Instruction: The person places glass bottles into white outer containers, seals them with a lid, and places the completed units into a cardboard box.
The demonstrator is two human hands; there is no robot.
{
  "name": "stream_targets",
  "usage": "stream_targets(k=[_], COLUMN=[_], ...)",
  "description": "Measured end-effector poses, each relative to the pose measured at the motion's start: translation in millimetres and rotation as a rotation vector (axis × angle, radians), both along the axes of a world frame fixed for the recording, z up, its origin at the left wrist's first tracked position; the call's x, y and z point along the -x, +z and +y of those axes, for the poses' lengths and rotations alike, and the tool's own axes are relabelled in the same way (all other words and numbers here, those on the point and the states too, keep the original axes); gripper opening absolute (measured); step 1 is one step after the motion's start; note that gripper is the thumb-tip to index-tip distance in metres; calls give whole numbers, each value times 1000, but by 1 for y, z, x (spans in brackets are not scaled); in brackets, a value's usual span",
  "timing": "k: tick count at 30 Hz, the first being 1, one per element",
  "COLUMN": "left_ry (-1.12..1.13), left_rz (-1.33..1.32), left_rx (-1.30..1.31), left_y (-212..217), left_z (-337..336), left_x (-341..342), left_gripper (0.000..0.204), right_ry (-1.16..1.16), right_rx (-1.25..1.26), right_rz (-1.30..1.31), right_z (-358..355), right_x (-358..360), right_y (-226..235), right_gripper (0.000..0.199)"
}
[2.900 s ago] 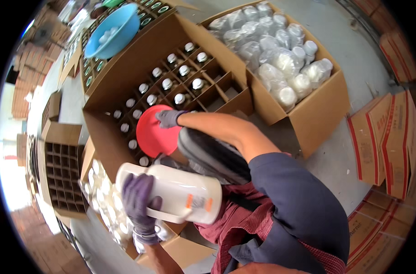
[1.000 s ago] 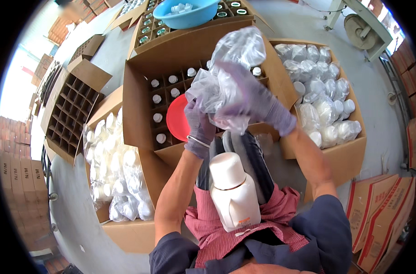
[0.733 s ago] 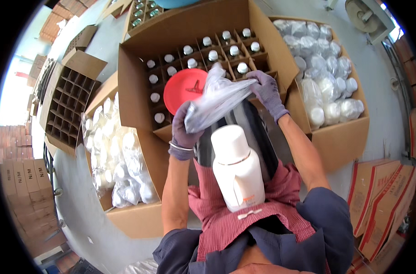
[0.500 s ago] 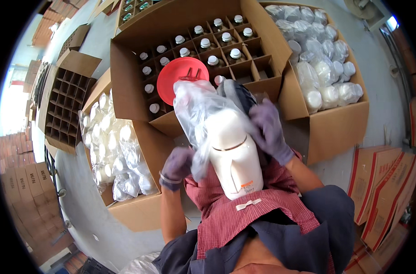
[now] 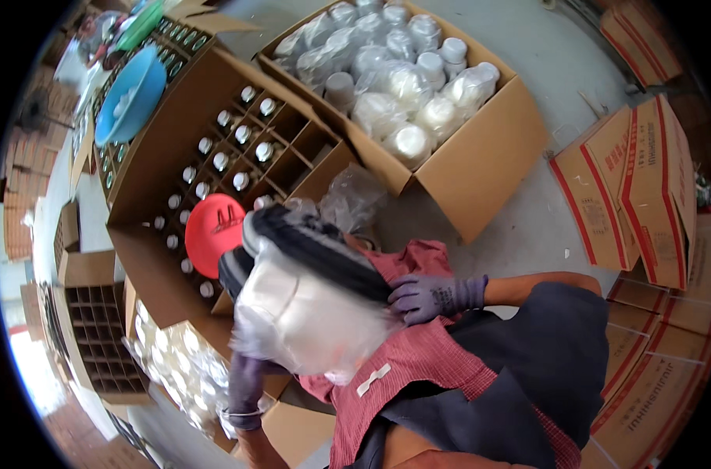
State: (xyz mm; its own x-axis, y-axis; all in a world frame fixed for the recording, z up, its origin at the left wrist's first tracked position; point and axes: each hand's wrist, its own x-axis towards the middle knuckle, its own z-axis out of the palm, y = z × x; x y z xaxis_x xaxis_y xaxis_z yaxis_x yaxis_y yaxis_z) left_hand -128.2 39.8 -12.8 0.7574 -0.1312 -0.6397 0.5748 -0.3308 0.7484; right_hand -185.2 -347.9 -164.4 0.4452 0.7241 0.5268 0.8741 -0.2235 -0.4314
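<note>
Now pulled fully over white bottle [image 5: 293,316]: clear bag [image 5: 309,328]. Right hand [image 5: 426,297] curled, gripping bag right of bottle; left hand [image 5: 246,383] clasping underneath.

A white plastic bottle [image 5: 293,316], sheathed in a clear bag [image 5: 324,258], lies tilted on the lap.

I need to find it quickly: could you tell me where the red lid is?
In the head view, left of centre, the red lid lies on the divided box, just above the bagged white jug.
</note>
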Motion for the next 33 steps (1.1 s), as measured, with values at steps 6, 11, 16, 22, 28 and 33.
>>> stream_targets(k=[6, 11, 16, 22, 28, 33], left_ry=[-478, -533, -231, -58, 78, 226], left_rz=[172, 295, -67, -384, -234, -55], left_rx=[-301, -377, -311, 88, 607, 905], left_y=[5, -9, 34, -5, -58, -75], left_z=[-14, 5, -39, -158, -281, -338], left_x=[-38, -74, -184, -283, -316, -318], left_gripper=[33, 39, 36, 33, 31, 30], right_ry=[-167, -1254, -1834, -1447, -1519, -1689], right_rx=[-141, -7, 400, 940, 448, -447], right_rz=[359, 132, 162, 746, 516, 1154], right_z=[-49, -218, -333, -268, -340, -442], right_x=[-43, -172, -241, -235, -256, -262], right_y=[21, 8, -81, -88, 12, -55], right_gripper=[20, 55, 70, 74, 40, 23])
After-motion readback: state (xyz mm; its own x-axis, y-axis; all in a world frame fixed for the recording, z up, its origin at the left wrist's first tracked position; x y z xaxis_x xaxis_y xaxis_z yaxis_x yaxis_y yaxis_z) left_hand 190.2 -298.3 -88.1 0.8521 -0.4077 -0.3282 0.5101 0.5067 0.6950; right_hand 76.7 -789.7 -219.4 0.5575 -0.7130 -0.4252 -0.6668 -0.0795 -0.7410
